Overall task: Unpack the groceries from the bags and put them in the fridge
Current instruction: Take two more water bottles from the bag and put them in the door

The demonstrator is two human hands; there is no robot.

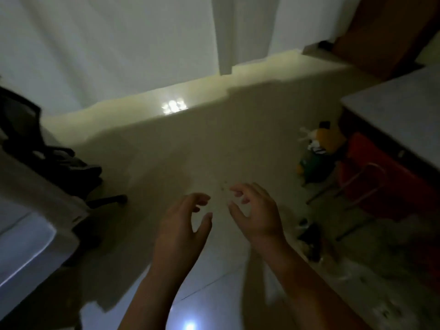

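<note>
Glossy pale floor (166,151), dim light, motion blur. Left hand (183,225) and right hand (257,210) both empty, fingers loosely spread, over bare floor. Groceries (316,148), orange and green packs, sit on floor right of hands, beside red chair (371,172) under desk (400,103). No fridge seen. Risk: poor visibility could mean fumbled grab; chair legs crowd reach.

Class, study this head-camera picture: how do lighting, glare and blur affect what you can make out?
Head view: dim overall; bright glare spots on the floor near the wall and at the bottom edge; both the left hand and right hand are softly blurred; groceries by the red chair are dark and indistinct.
</note>
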